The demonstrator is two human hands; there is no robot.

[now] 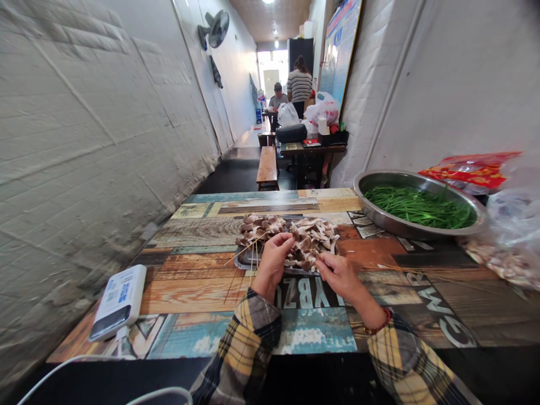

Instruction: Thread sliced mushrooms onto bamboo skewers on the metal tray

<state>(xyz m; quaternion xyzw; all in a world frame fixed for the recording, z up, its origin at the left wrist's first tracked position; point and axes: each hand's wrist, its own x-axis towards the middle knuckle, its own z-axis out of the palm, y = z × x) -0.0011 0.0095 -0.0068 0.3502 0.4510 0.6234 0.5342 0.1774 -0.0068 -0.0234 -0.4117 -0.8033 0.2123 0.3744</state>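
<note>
A metal tray (241, 261) on the table holds two heaps of grey-brown oyster mushrooms (314, 233). My left hand (275, 260) is over the tray's near side, thumb and fingertips pinched together; what lies between them is too small to make out. At the tray's near right corner, my right hand (340, 274) is closed with its fingertips on a pale piece of oyster mushroom (313, 266). Several thin bamboo skewers (252, 247) lean across the tray's left end, just left of my left hand.
A steel basin (422, 229) of green chives (417, 207) stands at the right, near plastic bags (514, 225). More skewers (439, 277) lie right of my hand. A white device (120, 301) with a cable sits left. Two people are beyond, near another table (312, 149) and bench (267, 166).
</note>
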